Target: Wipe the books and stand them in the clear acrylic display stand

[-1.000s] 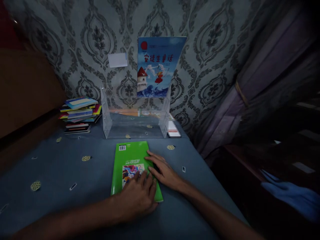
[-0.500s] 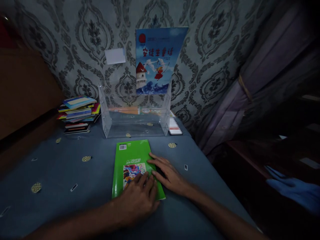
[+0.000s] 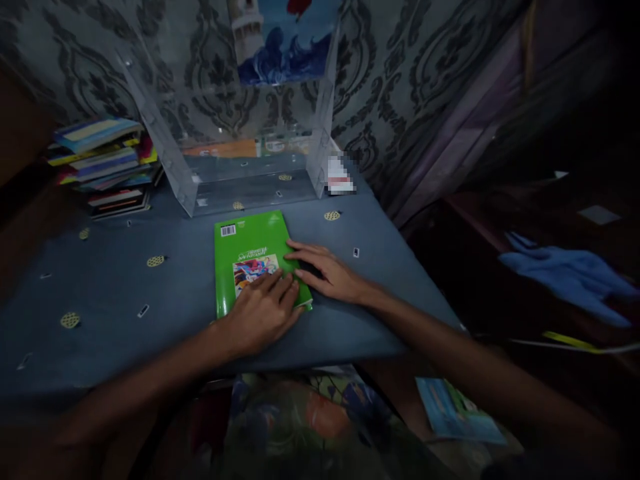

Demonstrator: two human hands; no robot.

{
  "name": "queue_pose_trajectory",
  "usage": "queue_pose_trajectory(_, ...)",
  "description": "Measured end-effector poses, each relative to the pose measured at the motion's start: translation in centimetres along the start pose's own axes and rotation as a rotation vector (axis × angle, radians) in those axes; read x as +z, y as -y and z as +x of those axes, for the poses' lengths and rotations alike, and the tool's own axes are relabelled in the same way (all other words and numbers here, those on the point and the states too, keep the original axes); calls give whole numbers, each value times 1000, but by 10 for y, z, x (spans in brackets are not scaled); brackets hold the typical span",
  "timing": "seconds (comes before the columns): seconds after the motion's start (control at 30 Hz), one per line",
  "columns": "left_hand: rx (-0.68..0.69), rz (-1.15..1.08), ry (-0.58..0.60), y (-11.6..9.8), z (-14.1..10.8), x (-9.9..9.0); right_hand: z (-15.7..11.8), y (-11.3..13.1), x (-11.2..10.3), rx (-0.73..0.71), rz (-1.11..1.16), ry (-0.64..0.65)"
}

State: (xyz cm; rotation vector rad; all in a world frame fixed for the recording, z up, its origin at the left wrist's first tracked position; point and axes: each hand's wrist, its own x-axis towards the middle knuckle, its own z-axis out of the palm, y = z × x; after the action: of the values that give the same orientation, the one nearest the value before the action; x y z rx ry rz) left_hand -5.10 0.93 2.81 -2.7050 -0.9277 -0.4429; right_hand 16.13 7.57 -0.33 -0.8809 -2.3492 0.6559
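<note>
From afar, I saw the left hand [image 3: 261,312] uncurled on the green book's [image 3: 256,248] six o'clock, the right hand [image 3: 327,272] uncurled at three.

A stack of books [image 3: 107,163] stands on the counter [image 3: 110,280], before patterned wallpaper [image 3: 395,100]. A purple curtain [image 3: 460,137] hangs at right; a blue cloth [image 3: 565,273] lies beyond the counter's edge

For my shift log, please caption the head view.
Green book under the left hand, right hand at the book's edge, before a clear stand.
</note>
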Motion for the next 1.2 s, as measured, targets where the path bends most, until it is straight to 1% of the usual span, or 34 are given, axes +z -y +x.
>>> queue_pose_trajectory(0.13, 1, -4, 3, -1, 0, -2, -1, 1, -2, -6, -5, 9)
queue_pose_trajectory(0.33, 0, -18, 46, 0, 0, -2, -1, -1, -1, -18, 9, 3)
queue_pose_trajectory(0.63, 0, -34, 51, 0, 0, -3, -2, 1, -4, 4, 26, 49)
queue_pose_trajectory(0.77, 0, -11, 32, -1, 0, -2, -3, 2, -5, 7, 32, 63)
queue_pose_trajectory(0.9, -6, 14, 27, -4, -2, 1, -5, 3, -7, 12, 41, 106)
queue_pose_trajectory(1.07, 8, 52, -13, -8, -8, 7, -7, 0, -13, -6, 55, 193)
queue_pose_trajectory(1.2, 8, 78, 15, -10, -10, 10, -10, -3, -15, -20, 55, 231)
